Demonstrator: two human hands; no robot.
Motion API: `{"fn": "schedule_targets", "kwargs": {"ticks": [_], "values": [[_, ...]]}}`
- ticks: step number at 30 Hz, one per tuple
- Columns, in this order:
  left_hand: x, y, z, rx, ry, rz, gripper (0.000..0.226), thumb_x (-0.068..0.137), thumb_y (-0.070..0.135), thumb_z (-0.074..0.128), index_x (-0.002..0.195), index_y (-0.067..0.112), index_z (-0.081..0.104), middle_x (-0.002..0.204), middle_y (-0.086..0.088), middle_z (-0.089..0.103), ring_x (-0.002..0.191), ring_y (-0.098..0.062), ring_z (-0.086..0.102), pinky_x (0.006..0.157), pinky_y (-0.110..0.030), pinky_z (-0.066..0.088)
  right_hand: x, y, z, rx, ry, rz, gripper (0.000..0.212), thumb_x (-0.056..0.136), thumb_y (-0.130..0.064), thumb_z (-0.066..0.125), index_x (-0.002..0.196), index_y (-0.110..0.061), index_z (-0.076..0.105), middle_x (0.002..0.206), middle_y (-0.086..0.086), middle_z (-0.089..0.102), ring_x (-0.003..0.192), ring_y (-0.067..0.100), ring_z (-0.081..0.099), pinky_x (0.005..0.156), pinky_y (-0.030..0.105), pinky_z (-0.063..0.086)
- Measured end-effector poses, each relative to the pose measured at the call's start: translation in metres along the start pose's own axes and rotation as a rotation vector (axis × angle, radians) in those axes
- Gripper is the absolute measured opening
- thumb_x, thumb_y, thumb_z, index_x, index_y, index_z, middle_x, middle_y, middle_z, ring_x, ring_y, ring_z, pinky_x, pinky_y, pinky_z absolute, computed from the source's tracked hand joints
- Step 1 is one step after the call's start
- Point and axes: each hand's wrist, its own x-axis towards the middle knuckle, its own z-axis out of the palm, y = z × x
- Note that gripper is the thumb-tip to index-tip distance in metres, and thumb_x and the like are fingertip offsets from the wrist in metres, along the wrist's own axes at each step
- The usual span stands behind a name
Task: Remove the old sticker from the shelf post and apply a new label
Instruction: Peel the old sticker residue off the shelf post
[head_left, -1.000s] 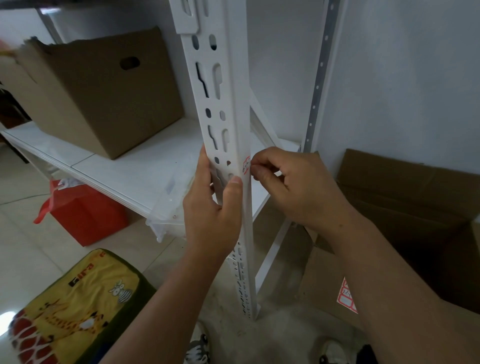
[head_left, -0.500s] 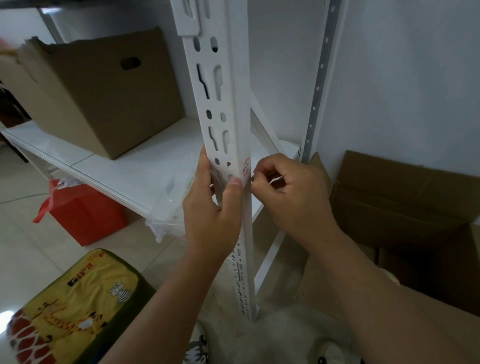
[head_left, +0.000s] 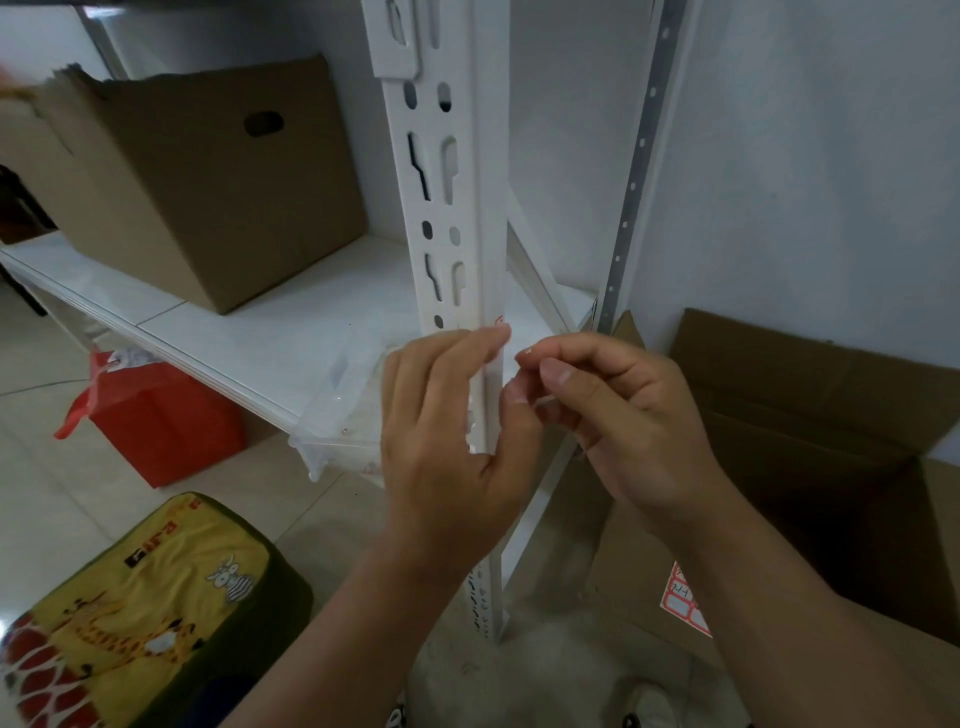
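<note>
The shelf post runs vertically between my hands. The old sticker, a red-and-white scrap, sits on the post's right edge, just above my left hand, whose fingertips touch that edge below it. My right hand is beside the post, thumb and forefinger pinched; whether they hold anything, I cannot tell. The left hand is nearer.
</note>
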Motion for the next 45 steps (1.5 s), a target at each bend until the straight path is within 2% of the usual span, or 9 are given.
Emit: {"fn": "schedule_targets", "kwargs": {"ticks": [5, 11, 15, 20, 23, 25, 31, 38, 45], "values": [[0.001, -0.001, -0.002, -0.075, -0.071, -0.004, 0.016, 0.088, 0.009, 0.061, 0.095, -0.004, 0.069, 0.087, -0.010, 0.068, 0.084, -0.013, 0.060, 0.077, -0.020, 0.049, 0.001, 0.001, -0.001, 0.147, -0.070, 0.049, 0.031, 0.089, -0.009, 0.042, 0.091, -0.012, 0.073, 0.089, 0.004, 0.071, 0.089, 0.022, 0.067, 0.074, 0.027, 0.053], [0.004, -0.001, -0.007, -0.166, -0.085, -0.091, 0.017, 0.092, 0.009, 0.052, 0.083, 0.000, 0.063, 0.078, 0.000, 0.058, 0.071, -0.011, 0.054, 0.067, -0.017, 0.043, 0.004, 0.007, 0.004, 0.096, -0.107, 0.018, 0.028, 0.086, -0.013, 0.046, 0.096, -0.003, 0.070, 0.090, 0.020, 0.068, 0.087, 0.035, 0.065, 0.075, 0.033, 0.053], [0.005, -0.002, -0.010, -0.137, -0.009, -0.195, 0.010, 0.096, 0.010, 0.044, 0.089, 0.015, 0.050, 0.078, 0.004, 0.053, 0.069, -0.002, 0.050, 0.064, -0.008, 0.040, 0.005, 0.009, 0.009, 0.060, -0.131, 0.011, 0.033, 0.088, -0.005, 0.038, 0.100, -0.006, 0.069, 0.089, 0.016, 0.070, 0.085, 0.029, 0.067, 0.077, 0.033, 0.054], [0.007, -0.006, -0.014, -0.183, 0.004, -0.297, 0.019, 0.099, 0.020, 0.038, 0.085, 0.013, 0.048, 0.068, -0.001, 0.054, 0.061, -0.013, 0.052, 0.055, -0.017, 0.041, 0.008, 0.011, 0.012, 0.135, -0.085, 0.031, 0.035, 0.088, -0.007, 0.038, 0.097, -0.007, 0.071, 0.084, 0.013, 0.071, 0.081, 0.031, 0.067, 0.075, 0.035, 0.055], [0.009, -0.011, -0.017, -0.216, -0.001, -0.402, 0.027, 0.099, 0.028, 0.037, 0.078, 0.015, 0.049, 0.062, 0.007, 0.053, 0.055, -0.010, 0.053, 0.049, -0.019, 0.042, 0.008, 0.012, 0.013, 0.176, -0.031, 0.041, 0.034, 0.087, -0.006, 0.041, 0.086, -0.010, 0.074, 0.076, 0.012, 0.070, 0.075, 0.027, 0.067, 0.071, 0.033, 0.054], [0.011, -0.013, -0.018, -0.211, -0.006, -0.389, 0.027, 0.098, 0.029, 0.040, 0.077, 0.017, 0.051, 0.062, 0.009, 0.054, 0.056, -0.009, 0.055, 0.049, -0.020, 0.044, 0.009, 0.012, 0.013, 0.197, -0.028, 0.046, 0.034, 0.086, -0.006, 0.040, 0.084, -0.010, 0.074, 0.075, 0.012, 0.069, 0.074, 0.026, 0.066, 0.070, 0.032, 0.054], [0.008, -0.012, -0.018, -0.237, -0.107, -0.107, 0.007, 0.092, 0.015, 0.055, 0.093, 0.010, 0.059, 0.082, 0.007, 0.060, 0.072, -0.008, 0.062, 0.064, -0.016, 0.053, 0.009, 0.013, 0.014, 0.091, -0.076, -0.014, 0.032, 0.086, -0.017, 0.043, 0.093, -0.010, 0.074, 0.082, 0.018, 0.068, 0.080, 0.030, 0.065, 0.072, 0.030, 0.054], [0.010, -0.010, -0.020, -0.314, -0.136, -0.284, 0.004, 0.087, 0.020, 0.058, 0.089, 0.022, 0.060, 0.082, 0.012, 0.065, 0.074, -0.010, 0.066, 0.067, -0.018, 0.055, 0.007, 0.017, 0.014, 0.043, -0.072, -0.065, 0.037, 0.084, -0.021, 0.041, 0.097, -0.018, 0.075, 0.089, 0.018, 0.069, 0.085, 0.030, 0.066, 0.074, 0.027, 0.054], [0.011, -0.007, -0.018, -0.317, -0.121, -0.338, 0.010, 0.091, 0.018, 0.055, 0.093, 0.023, 0.063, 0.083, 0.016, 0.066, 0.077, -0.002, 0.066, 0.067, -0.010, 0.050, 0.009, 0.016, 0.011, 0.230, -0.094, 0.028, 0.043, 0.082, -0.025, 0.041, 0.101, -0.004, 0.073, 0.078, 0.015, 0.067, 0.079, 0.027, 0.063, 0.073, 0.035, 0.052]]}}
